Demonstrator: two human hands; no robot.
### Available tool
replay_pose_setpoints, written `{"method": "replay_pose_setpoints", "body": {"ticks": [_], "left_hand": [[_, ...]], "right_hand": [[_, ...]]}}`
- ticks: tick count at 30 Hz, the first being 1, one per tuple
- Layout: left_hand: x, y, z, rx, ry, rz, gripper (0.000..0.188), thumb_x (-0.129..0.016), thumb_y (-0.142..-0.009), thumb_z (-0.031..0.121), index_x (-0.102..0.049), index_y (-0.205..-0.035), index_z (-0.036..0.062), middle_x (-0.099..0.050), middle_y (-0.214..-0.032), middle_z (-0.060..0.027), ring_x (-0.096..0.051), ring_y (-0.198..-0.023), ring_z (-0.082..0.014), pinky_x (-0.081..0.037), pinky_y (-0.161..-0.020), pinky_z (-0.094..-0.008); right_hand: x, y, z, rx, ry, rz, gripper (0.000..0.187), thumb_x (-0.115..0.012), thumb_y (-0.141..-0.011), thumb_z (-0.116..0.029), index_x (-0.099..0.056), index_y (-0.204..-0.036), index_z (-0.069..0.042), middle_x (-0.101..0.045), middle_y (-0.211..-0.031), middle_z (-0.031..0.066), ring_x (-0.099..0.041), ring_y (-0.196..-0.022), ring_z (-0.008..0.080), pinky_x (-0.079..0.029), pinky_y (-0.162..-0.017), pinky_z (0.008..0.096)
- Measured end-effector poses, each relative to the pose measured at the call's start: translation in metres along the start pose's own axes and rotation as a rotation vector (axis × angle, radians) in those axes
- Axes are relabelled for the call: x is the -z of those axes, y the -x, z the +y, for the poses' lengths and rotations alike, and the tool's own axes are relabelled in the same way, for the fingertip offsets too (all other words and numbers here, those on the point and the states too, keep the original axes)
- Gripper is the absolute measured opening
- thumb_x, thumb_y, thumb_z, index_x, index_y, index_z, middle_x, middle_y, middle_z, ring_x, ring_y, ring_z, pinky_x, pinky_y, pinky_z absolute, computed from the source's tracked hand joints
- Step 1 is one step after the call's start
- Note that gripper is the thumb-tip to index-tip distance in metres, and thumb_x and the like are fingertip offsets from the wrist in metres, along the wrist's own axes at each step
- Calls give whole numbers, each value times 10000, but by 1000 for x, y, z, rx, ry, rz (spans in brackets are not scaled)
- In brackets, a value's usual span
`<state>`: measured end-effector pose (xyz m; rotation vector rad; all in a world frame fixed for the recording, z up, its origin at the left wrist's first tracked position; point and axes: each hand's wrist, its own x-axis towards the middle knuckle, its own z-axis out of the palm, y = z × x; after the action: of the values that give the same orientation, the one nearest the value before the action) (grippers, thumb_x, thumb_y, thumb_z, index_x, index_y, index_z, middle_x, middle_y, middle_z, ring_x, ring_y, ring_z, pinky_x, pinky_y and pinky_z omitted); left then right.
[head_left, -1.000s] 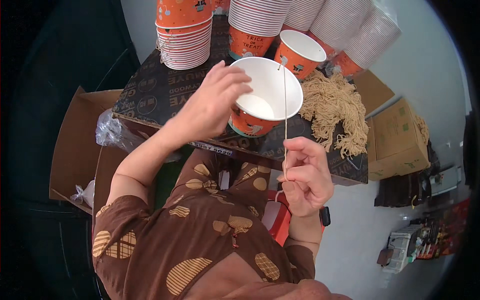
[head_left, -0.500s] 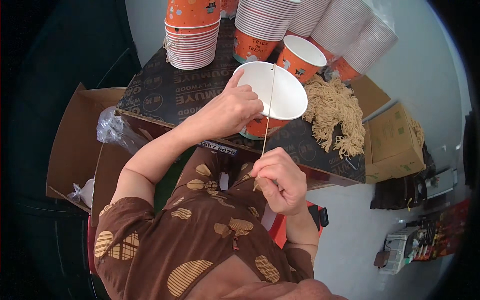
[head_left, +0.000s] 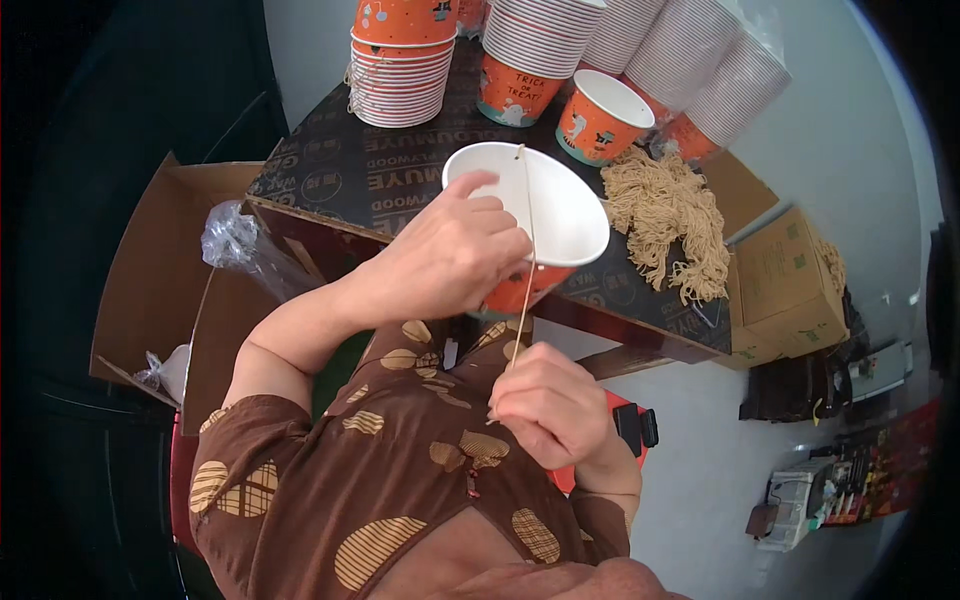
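Setting: dark printed board worktop (head_left: pixel 400 170) against a pale wall, with open brown cardboard boxes (head_left: pixel 150 270) on the floor at the left of the frame.
Left hand (head_left: pixel 450 260): closed around the rim and side of a white-lined orange paper cup (head_left: pixel 555 215), tilted with its mouth toward the camera, above the worktop's near edge at centre frame.
Right hand (head_left: pixel 545 410): below the cup at lower centre, grip narrow, fingertips pinching the lower end of a thin tan string (head_left: pixel 527 270).
String: runs taut and nearly straight from the pinch up across the cup's mouth to its far rim; whether it passes through a hole there cannot be told.
Nearby: stacks of matching orange paper cups (head_left: pixel 400 60) along the top of the frame, one single upright cup (head_left: pixel 598 120), and a heap of cut tan strings (head_left: pixel 665 215) lying just right of the held cup.
Doing it well: keeping the cup steady and the string taut looks best, as a hard tug could tear the paper rim.
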<state>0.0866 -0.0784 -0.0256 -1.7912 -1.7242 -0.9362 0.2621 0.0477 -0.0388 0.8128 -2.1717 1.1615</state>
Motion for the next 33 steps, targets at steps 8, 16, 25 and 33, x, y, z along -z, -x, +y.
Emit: {"method": "replay_pose_setpoints", "body": {"ticks": [8,16,25,33], "left_hand": [[52,44,59,146,187,-170,181,-729,-741,52,-616,-881,31,-587,-706,-110,-596,-657,-311,-459,-599,-401],[7,98,41,561,246,-293,141,-648,-815,138,-654,-821,-2,-646,-749,-197,-633,-756,-397,-488,-654,-465],[-50,138,11,743,226,-360,178,-638,-845,184,-676,-883,14,-666,-774,-198,-652,-783,-393,-504,-671,-474],[-47,145,15,688,256,-319,145,-664,-848,166,-666,-883,25,-659,-752,-159,-655,-748,-353,-495,-659,-419]], "right_hand": [[-5,12,-38,95,-25,-79,125,-641,-802,-39,-675,-923,-42,-689,-977,74,-595,-791,237,-476,-669,337],[-28,27,-11,5,-62,111,187,-578,-744,119,-638,-880,5,-675,-861,116,-672,-842,313,-528,-791,445],[-48,66,40,-422,-230,233,149,-527,-905,100,-640,-989,49,-615,-956,91,-555,-711,85,-459,-616,219],[-51,81,50,-527,-103,278,154,-563,-900,88,-649,-1015,33,-644,-949,65,-547,-710,60,-426,-607,189]]}}
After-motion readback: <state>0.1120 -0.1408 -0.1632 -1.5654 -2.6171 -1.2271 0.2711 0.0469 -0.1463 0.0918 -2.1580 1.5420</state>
